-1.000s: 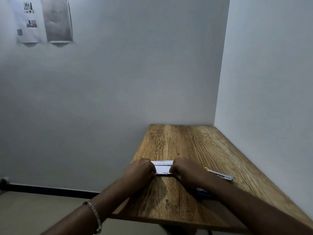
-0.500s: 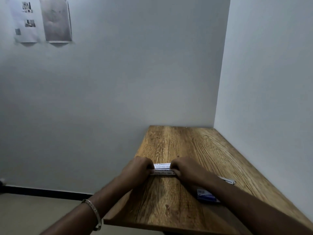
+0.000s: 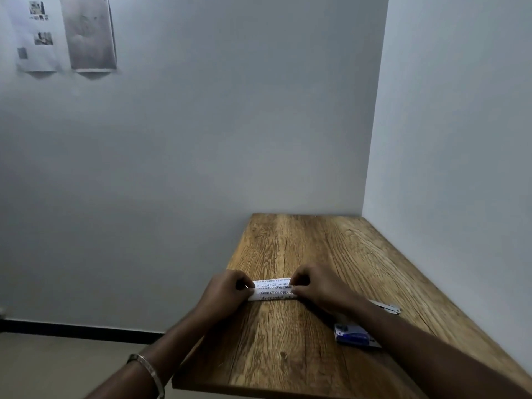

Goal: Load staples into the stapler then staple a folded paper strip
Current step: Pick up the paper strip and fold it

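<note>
I pinch the paper strip (image 3: pixel 273 289) at both ends, left hand (image 3: pixel 227 295) and right hand (image 3: pixel 319 286). It lies on the bench (image 3: pixel 302 243), long axis left-right. The stapler (image 3: pixel 387 307) is just beyond my right wrist, nearer to that hand.

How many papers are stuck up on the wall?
2. A white sheet with small pictures sits top left; a grey sheet hangs just right of it. More may lie outside the view.

matt grainy wood table (image 3: pixel 316 355), printed paper strip (image 3: pixel 273 290)
</note>
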`<state>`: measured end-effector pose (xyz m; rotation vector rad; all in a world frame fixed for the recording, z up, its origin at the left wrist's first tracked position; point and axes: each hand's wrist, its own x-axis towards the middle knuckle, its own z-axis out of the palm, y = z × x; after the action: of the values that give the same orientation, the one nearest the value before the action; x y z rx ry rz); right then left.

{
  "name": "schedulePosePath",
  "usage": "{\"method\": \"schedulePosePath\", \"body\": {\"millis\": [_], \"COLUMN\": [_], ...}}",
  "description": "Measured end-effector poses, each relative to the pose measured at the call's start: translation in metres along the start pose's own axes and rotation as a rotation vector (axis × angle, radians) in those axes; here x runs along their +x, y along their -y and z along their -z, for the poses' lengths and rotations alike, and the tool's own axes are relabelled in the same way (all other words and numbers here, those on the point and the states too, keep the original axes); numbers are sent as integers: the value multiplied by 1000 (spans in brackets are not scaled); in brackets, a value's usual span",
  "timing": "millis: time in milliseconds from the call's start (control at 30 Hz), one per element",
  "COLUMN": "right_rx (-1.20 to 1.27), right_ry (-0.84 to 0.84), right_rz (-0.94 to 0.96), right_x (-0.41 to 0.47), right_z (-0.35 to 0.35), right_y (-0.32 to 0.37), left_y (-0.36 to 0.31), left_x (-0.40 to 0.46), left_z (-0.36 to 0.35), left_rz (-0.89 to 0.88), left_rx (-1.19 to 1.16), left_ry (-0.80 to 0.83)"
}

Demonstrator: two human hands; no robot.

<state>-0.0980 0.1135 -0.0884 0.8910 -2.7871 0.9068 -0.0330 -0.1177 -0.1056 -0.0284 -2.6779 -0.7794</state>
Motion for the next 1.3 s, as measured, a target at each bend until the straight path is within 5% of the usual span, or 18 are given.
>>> {"method": "schedulePosePath", "body": {"millis": [700,1300], "right_rx": [-11,-557], "right_ry": [-155,11], "right_rz": [-100,275], "right_x": [8,-12], "right_z": [-12,-32], "right_y": [-1,27], "left_y": [-6,-10], "left_x": [-7,-14], "left_z": [-17,-24], "left_rz": [-2,-216], "left_rx": [128,307], "left_ry": [-133,-79]}}
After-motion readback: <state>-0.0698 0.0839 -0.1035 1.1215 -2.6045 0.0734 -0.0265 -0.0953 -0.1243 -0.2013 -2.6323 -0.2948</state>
